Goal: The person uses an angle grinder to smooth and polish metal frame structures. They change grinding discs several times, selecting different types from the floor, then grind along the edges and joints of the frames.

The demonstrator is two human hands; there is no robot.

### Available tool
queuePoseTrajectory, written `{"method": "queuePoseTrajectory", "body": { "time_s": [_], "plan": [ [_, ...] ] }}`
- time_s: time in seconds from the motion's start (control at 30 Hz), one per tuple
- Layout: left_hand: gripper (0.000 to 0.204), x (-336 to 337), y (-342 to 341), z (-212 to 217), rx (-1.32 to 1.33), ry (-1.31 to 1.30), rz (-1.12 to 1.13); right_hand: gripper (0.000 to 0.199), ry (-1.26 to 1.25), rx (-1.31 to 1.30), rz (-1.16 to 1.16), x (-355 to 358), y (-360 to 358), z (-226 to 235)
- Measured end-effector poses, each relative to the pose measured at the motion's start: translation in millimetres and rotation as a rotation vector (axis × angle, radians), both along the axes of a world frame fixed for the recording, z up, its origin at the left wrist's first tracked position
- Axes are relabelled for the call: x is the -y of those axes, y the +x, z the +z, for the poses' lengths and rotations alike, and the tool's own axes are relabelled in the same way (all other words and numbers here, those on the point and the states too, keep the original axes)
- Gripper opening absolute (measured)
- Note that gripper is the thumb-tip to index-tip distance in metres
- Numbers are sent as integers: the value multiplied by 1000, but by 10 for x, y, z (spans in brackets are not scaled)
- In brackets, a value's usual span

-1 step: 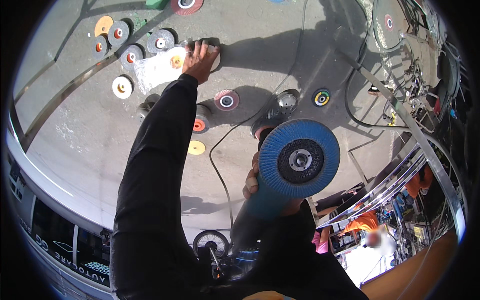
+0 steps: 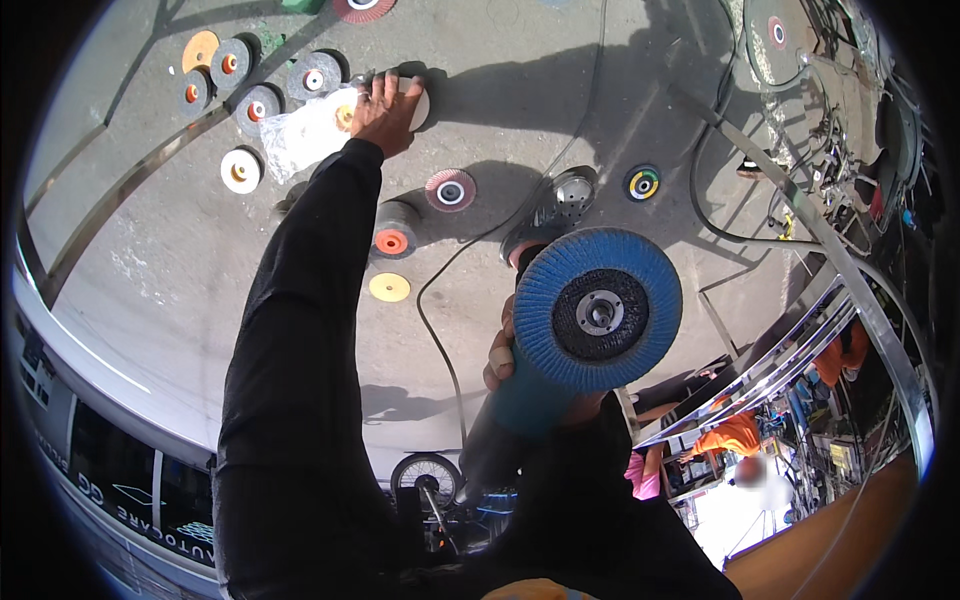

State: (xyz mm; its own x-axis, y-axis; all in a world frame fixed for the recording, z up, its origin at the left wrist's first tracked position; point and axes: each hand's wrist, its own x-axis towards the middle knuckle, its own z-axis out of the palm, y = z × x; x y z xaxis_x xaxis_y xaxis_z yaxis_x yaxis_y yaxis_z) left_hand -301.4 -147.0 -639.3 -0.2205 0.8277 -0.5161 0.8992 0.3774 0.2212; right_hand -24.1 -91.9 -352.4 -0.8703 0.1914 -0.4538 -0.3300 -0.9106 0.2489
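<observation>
Angle grinder (image 2: 535, 408) near centre, blue flap disc (image 2: 600, 345) facing up, right hand (image 2: 504, 345) wrapped round it! Left hand (image 2: 386, 114) reaches far, fingers half-curled over a pale wheel (image 2: 418, 108), hold unclear: a handling stage, seemingly. Lifting would call for clearing the plastic bag (image 2: 295, 138). Grey grinding wheels (image 2: 300, 80) farther left; a cable (image 2: 428, 312) crosses between.

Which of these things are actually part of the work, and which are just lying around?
Seemingly in use:
angle grinder with blue flap disc, in the right hand
pale wheel and clear plastic wrapping, at the left hand

Lying about:
reddish flap disc
yellow disc
white wheel
grey grinding wheels
</observation>
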Motion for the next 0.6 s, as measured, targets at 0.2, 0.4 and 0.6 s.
{"method": "queuePoseTrajectory", "body": {
  "time_s": [0.2, 0.4, 0.6],
  "plan": [
    [97, 715, -1168, 416, -277, -222, 326, 77, -15, 63, -77, 7, 100, 103],
    [101, 919, -1517, 688, -357, -125, 386, 76, -3, 185, -252, -173, 20, 240],
    [93, 838, -1004, 519, -495, 110, 433, 81, 116, 58, -234, -334, 118, 168]
  ]
}}
